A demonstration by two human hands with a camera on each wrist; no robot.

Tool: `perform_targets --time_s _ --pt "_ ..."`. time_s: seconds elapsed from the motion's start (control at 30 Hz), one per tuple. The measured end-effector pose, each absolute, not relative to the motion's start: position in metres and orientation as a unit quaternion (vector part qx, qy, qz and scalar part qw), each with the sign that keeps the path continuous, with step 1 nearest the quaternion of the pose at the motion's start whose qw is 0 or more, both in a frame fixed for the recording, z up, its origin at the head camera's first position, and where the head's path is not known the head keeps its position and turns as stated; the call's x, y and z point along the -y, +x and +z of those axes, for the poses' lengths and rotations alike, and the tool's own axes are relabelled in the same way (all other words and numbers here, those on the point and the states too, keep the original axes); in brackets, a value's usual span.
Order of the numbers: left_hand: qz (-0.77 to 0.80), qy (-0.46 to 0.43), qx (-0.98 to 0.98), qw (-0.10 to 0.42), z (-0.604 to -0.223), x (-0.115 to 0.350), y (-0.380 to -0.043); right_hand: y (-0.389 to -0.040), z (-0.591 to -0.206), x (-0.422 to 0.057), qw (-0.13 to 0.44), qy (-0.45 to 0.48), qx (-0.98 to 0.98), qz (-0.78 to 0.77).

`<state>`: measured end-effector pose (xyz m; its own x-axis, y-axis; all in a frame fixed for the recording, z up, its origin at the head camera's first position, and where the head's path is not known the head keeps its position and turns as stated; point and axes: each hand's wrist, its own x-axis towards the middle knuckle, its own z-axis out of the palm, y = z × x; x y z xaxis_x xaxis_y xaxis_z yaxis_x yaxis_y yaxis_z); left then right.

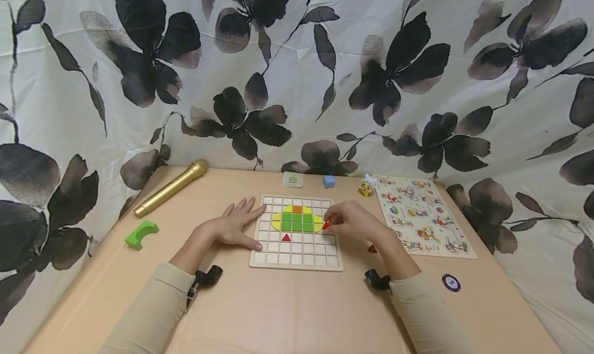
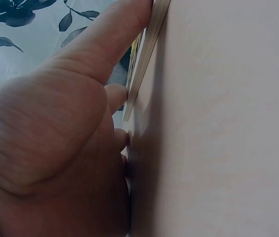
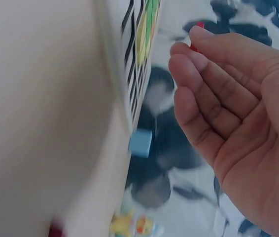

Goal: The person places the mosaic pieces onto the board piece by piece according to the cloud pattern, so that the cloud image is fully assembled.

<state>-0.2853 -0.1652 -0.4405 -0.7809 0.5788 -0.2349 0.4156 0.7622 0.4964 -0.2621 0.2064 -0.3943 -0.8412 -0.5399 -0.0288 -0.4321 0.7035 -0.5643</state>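
A white grid board [image 1: 297, 261] lies flat on the table, with green squares [image 1: 297, 222], an orange square [image 1: 297, 209] and yellow rounded pieces set in its cells. A red triangle [image 1: 286, 238] sits in a cell lower left of the green ones. My left hand [image 1: 234, 225] spreads its fingers along the board's left edge, thumb and fingertips touching the frame. Over the right side of the board, my right hand [image 1: 355, 221] pinches a small red piece [image 3: 200, 24] between thumb and fingers. Another red piece [image 1: 373, 248] lies on the table, partly beneath the right forearm.
A gold microphone [image 1: 171, 188] and a green arch block [image 1: 141, 234] lie at left. Behind the board are a small card [image 1: 293, 179] and a blue cube [image 1: 328, 181]. To the right lie a yellow figurine [image 1: 365, 189], a picture board [image 1: 419, 217] and a round chip [image 1: 451, 283].
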Motion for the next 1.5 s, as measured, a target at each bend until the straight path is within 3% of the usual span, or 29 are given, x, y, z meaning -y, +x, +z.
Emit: perform_targets --time_s 0.33,0.83,1.23,1.5 --pt "0.213 0.265 -0.92 0.194 -0.442 0.165 -0.285 -0.271 -0.402 -0.148 0.124 -0.327 -0.906 -0.238" --pt "0.22 0.274 -0.916 0.194 -0.44 0.167 -0.285 -0.276 -0.412 -0.133 0.154 -0.343 -0.9 -0.219" --pt "0.218 0.275 -0.917 0.19 -0.441 0.168 -0.286 -0.267 -0.405 -0.153 0.151 -0.327 -0.9 -0.243" --pt "0.214 0.274 -0.918 0.191 -0.44 0.167 -0.285 -0.255 -0.385 -0.206 0.077 -0.291 -0.914 -0.271"
